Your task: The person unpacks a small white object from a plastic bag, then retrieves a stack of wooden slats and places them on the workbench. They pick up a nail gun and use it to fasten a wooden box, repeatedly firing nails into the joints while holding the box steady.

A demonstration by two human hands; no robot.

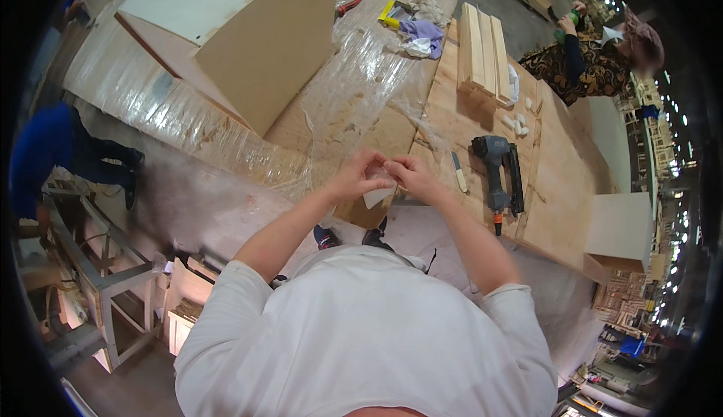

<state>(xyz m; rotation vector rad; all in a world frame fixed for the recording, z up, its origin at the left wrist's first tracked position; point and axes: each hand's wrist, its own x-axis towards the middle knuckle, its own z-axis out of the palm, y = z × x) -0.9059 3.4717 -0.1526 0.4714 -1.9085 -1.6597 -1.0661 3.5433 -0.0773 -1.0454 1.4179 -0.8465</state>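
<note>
between box (267, 48) and nail gun (493, 159), left hand (357, 176) and right hand (415, 178) pinch white piece (379, 196)

The left hand (358, 177) and right hand (414, 178) partly cover the white piece (379, 196) between them; its full shape cannot be told. Ahead and left of the left hand, the upper edge cuts off a large box (267, 52). White bits (517, 124) beyond the right hand are too small to identify.
</note>
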